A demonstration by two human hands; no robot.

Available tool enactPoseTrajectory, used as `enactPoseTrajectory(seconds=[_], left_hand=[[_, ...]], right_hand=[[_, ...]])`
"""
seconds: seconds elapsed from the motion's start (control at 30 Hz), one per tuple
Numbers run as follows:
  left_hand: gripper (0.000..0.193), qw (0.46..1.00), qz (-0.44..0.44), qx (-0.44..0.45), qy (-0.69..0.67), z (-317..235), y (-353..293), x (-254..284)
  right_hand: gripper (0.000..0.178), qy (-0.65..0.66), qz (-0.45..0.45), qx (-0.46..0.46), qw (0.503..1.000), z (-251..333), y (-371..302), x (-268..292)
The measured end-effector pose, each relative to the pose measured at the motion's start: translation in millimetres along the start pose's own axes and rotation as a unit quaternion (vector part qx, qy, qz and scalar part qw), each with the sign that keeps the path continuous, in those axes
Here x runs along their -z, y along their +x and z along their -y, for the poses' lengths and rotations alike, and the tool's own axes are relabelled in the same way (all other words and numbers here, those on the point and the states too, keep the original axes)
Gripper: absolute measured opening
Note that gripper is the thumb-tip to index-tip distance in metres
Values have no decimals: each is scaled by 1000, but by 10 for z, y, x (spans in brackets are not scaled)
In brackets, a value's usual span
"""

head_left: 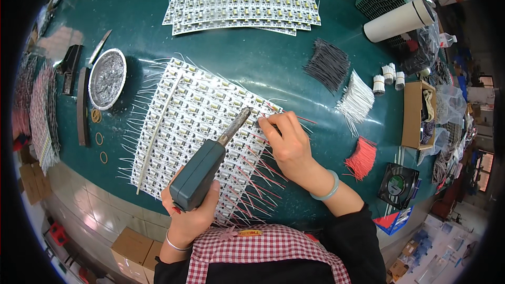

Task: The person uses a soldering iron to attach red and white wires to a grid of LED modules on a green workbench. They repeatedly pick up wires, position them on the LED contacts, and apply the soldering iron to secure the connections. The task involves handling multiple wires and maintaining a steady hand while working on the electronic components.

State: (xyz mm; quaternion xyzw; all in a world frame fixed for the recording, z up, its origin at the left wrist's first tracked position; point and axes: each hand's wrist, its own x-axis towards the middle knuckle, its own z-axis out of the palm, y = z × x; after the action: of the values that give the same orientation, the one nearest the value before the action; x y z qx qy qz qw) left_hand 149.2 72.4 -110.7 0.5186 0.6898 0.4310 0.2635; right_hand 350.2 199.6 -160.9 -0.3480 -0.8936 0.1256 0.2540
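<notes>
My left hand (192,213) is wrapped round the dark green handle of a soldering gun (202,171). Its metal tip rests over the upper right part of a white LED circuit board panel (184,105). Beside that tip my right hand (289,142) is closed in a pinch at the panel's right edge, on what looks like a thin wire; the fingers mostly hide it. Red wires (271,176) and white ones stick out along the panel's lower right edge. White wires fringe its left edge, and a thin pale strip (163,121) lies across the panel.
More LED panels (242,0) are stacked at the far side. Left stands a foil-lined bowl (107,79) near rubber bands (100,138). At right lie black wires (327,66), white wires (356,100), red wires (361,158), a tumbler (400,20), a cardboard box (418,115) and a fan (398,185).
</notes>
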Motion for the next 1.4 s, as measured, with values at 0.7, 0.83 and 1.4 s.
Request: enactPoseTrajectory(seconds=[0.7,0.83,1.4], left_hand=[[15,998,26,35,-50,-25,19,-62],[14,997,27,45,-48,-25,17,-84],[20,1000,22,-9,5,-37,4,9]], right_hand=[[38,3,-37,-4,999,-12,-29,-28],[38,4,-34,-3,999,-10,-20,-21],[34,-1,-32,-8,999,3,-14,-11]])
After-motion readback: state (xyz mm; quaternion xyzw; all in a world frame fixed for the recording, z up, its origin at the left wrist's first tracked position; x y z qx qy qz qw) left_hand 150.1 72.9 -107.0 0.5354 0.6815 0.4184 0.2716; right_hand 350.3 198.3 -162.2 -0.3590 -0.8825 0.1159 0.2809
